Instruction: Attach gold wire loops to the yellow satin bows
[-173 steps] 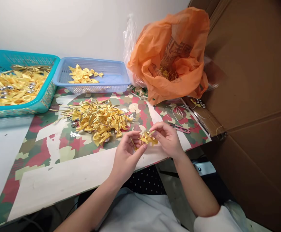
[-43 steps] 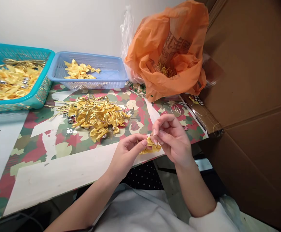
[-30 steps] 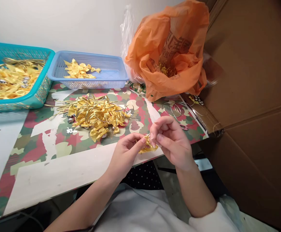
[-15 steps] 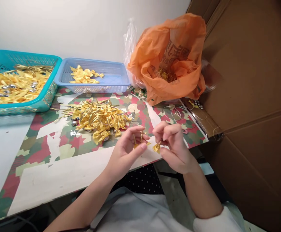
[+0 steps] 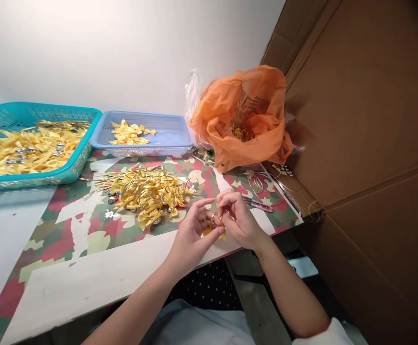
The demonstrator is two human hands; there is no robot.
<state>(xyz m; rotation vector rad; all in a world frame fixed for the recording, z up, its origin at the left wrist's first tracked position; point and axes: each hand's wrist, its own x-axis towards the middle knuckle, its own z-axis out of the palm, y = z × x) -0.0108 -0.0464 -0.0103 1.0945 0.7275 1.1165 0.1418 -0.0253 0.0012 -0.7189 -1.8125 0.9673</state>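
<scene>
My left hand (image 5: 194, 238) holds a small gold ribbon piece (image 5: 212, 220) with looped gold wire between thumb and fingers, above the table's front edge. Against it, my right hand (image 5: 238, 218) pinches the gold wire, and the two hands nearly touch. The fingers hide much of the piece. Just to the left and behind lies a heap of gold ribbon bows (image 5: 147, 191) with gold ties and silver bells.
A teal basket (image 5: 63, 176) of gold ribbons and bells stands at the left, beside a blue basket (image 5: 140, 150) with yellow bows. Behind my right hand are an orange bag (image 5: 226, 148), pink-handled scissors (image 5: 262, 206) and wire loops. Cardboard (image 5: 367, 120) rises at the right.
My right hand has moved left, bringing its gold piece up against the one in my left hand. The view has tilted up, and the pink-handled scissors show more.
</scene>
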